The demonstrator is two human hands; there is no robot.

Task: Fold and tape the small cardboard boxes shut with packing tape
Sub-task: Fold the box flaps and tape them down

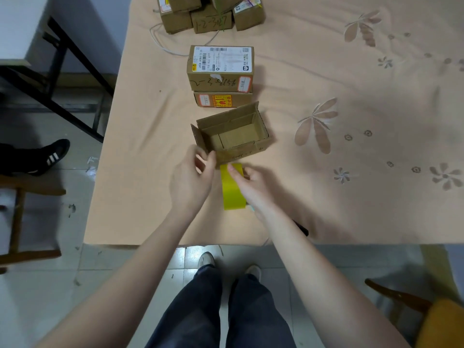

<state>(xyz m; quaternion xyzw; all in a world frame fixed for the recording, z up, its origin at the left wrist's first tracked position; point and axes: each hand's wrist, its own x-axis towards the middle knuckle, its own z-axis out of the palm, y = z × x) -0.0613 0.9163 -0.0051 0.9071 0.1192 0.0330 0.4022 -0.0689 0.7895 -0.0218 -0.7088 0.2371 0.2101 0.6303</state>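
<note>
Two hands work at the open cardboard box (232,133), which sits at the table's (351,209) centre. My left hand (192,178) pinches its near flap at 7 o'clock. My right hand (253,183) pinches the yellow tape strip (232,189), which touches the box's near wall. At 12 o'clock stand two stacked boxes (221,76).

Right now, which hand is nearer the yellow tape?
Right. The right hand rests on the yellow tape, fingers touching its far end by the open box. The left hand is beside it, gripping the box's near corner.
</note>
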